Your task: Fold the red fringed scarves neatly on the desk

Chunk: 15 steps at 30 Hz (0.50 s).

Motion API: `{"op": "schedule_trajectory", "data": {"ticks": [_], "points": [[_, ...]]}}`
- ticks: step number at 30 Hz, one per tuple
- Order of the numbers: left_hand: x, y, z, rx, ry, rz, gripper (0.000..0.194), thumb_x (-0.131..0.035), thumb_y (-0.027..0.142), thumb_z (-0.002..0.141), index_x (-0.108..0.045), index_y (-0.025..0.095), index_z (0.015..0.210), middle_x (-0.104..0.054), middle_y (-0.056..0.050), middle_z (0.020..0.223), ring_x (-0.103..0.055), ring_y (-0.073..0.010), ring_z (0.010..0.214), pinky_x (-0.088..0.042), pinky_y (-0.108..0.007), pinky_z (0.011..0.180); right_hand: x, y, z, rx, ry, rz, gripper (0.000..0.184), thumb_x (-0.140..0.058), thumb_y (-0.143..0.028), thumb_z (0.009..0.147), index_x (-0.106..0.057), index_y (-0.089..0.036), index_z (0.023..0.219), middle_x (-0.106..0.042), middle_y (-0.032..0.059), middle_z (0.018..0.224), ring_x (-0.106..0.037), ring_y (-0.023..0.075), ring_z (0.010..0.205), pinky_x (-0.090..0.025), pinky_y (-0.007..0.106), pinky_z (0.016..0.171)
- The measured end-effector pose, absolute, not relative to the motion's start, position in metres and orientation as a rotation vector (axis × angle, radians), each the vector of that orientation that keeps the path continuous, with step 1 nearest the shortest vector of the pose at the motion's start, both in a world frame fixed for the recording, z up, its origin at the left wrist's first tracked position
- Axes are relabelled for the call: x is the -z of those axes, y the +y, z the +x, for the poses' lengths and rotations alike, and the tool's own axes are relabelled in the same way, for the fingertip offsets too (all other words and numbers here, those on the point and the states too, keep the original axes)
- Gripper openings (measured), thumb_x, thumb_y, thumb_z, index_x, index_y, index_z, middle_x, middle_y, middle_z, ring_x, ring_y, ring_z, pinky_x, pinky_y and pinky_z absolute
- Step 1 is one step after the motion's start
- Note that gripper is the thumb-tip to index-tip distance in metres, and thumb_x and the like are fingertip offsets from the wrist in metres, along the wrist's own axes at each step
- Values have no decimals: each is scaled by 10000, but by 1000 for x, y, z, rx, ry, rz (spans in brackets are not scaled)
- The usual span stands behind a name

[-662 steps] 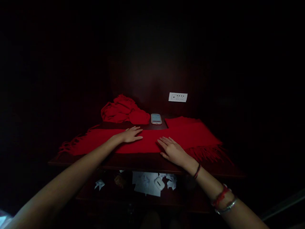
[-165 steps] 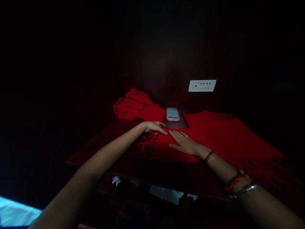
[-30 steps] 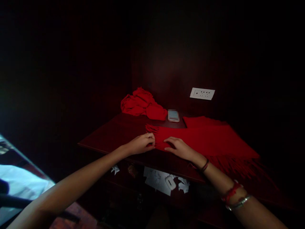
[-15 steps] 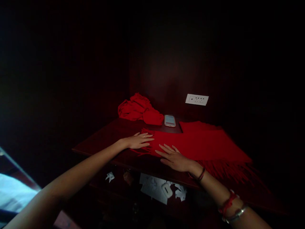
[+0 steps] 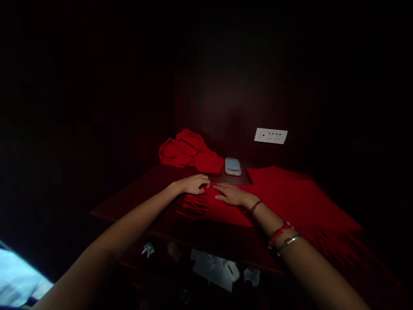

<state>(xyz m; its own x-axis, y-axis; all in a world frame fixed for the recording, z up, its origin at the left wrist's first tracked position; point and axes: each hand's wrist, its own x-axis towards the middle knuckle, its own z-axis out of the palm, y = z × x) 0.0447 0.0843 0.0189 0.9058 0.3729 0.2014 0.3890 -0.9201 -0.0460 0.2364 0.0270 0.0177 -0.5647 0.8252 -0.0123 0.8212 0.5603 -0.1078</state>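
A red fringed scarf [image 5: 290, 202] lies spread across the dark table, its left tassels on the tabletop and its right tassels toward the near right edge. At the scarf's far left corner is my left hand [image 5: 193, 184], its fingers curled down and pinching the cloth's edge. My right hand [image 5: 234, 194] rests palm down on the scarf just to the right, fingers stretched out and flat. The two hands are close together, fingertips nearly meeting.
A crumpled red cloth [image 5: 190, 150] sits at the table's back left, beside a phone [image 5: 232, 166]. A white socket panel [image 5: 271, 136] is on the wall. Below the tabletop [image 5: 129, 191] lie paper scraps [image 5: 251, 277] and a small white case [image 5: 231, 270].
My left hand has gone from flat to curled at the scarf's far left corner. My right hand has moved away from me, farther onto the scarf. The view has shifted slightly.
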Motion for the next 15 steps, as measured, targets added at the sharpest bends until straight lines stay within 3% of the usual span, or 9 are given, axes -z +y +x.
{"op": "schedule_trajectory", "data": {"ticks": [4,9,13,15], "points": [[-12,102,0,305,-738,-2903,84,-418,155,691,-491,179,724,-487,-21,761,-457,-156,755,-361,-261,728,3,23,238,-231,-2681,-1618,574,-83,-541,805,-97,-274,1313,-84,-8,1380,-36,216,1251,-74,473,979],[-11,106,-27,434,-990,-2835,159,-335,182,766,-491,174,739,-492,-28,765,-458,-153,759,-358,-278,749,6,25,239,-251,-2685,-1631,592,-64,-562,792,-91,-279,1312,-69,-8,1381,-26,208,1251,-60,459,982],[-11,91,13,592,-777,-2905,226,-335,159,769,-482,182,939,-487,-41,977,-425,-152,930,-314,-270,849,6,30,240,-272,-2690,-1603,606,-83,-576,785,-116,-276,1310,-90,9,1380,-34,222,1250,-65,472,976],[-10,88,30,503,-695,-2948,233,-358,144,745,-484,183,937,-484,-41,991,-427,-149,931,-312,-259,854,6,30,241,-275,-2698,-1575,607,-99,-577,785,-122,-273,1310,-100,12,1379,-39,225,1249,-70,476,974]]}}
